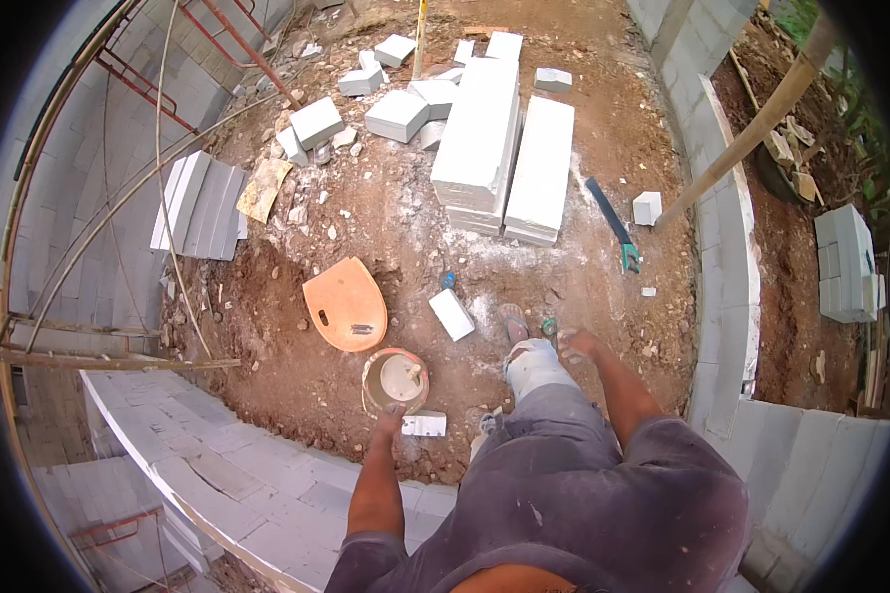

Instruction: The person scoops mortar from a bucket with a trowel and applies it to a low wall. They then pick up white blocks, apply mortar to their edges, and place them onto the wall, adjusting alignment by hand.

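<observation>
While left hand point(390, 419) grips bucket point(395, 380) rim | right hand point(576, 343) hangs loosely curled, holding nothing | orange board point(343, 303) beside bucket.

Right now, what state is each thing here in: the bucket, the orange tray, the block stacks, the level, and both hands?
Bucket: upright, open, pale mix inside.
Orange tray: lying flat on the dirt, nothing in it.
Block stacks: lying in two long piles, side by side.
Level: lying on the ground.
Left hand: at the bucket's rim; grip unclear.
Right hand: low by the knee; whether it holds anything is unclear.
</observation>
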`<state>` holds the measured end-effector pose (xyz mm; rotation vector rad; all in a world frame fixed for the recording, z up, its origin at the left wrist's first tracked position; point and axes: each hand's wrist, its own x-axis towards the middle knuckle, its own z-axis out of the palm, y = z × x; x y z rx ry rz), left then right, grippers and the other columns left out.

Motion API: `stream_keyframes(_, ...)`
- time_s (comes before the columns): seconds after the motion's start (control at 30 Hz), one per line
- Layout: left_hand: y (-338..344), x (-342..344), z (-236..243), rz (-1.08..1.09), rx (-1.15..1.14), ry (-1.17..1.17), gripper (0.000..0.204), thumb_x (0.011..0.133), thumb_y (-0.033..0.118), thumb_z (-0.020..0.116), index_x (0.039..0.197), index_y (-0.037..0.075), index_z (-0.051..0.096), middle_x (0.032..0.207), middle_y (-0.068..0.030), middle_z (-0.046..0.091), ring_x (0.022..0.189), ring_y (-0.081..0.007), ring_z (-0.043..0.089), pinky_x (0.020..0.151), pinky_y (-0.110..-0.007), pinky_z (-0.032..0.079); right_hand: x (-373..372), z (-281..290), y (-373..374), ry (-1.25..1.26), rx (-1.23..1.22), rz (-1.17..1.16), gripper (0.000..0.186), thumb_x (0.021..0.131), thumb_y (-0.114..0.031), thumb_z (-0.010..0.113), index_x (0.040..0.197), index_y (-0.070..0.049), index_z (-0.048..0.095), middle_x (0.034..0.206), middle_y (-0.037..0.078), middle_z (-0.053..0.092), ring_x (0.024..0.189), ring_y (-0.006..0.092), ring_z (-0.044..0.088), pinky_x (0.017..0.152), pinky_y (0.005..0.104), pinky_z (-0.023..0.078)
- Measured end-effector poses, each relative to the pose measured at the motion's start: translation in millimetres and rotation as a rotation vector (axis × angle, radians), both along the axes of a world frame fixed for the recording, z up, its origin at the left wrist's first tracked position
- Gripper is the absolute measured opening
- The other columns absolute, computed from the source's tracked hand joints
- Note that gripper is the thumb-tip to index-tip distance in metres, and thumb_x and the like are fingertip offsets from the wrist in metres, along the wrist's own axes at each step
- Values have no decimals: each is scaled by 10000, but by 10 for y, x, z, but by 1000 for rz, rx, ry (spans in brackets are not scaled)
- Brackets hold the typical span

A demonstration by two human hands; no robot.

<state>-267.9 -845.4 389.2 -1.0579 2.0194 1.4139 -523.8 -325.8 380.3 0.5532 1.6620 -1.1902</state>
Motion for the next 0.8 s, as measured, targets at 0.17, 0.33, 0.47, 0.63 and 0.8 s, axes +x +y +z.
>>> stream_keyframes(0.17,-68,-1824,-288,-314,-79,-7,543,984,427,631,1311,-5,615,1198,-112,681,1025,-205,651,855,-371,530,-1348,-462,-670,63,-265,-210,448,974,-375,641,1344,-131,577,1157,83,674,969,224,663,809,423,545)
stream_keyframes(0.33,187,-4064,-313,-222,-86,270,602,987,499,582,1315,-6,589,1215,-205,674,1177,-321,607,1006,-397,455,-2918,-543,-1380,137,-375,-434,580,978,-421,644,1451,-121,490,1298,141,613,1065,279,647,897,462,521)
stream_keyframes(0.47,536,-5636,-188,-107,-157,468,697,966,489,625,1414,-28,496,1364,-243,573,1302,-344,518,1097,-400,392,-3755,-993,-1593,376,-297,-437,838,942,-534,652,1536,-49,314,1484,199,458,1345,328,474,1079,486,409)
stream_keyframes(0.63,543,-6770,-680,8,-164,537,747,941,481,661,1412,-66,471,1394,-278,530,1310,-353,509,1107,-412,382,-4520,-601,-2001,400,-247,-523,1013,911,-498,708,1573,38,160,1503,253,419,1390,322,427,1117,419,379)
stream_keyframes(0.8,771,-7062,-585,-7,-58,490,733,910,494,686,1323,-90,525,1315,-293,583,1232,-363,572,1052,-426,426,-4766,-1030,-2099,536,-316,-385,987,904,-472,718,1565,32,186,1508,259,413,1397,344,415,1140,421,350)
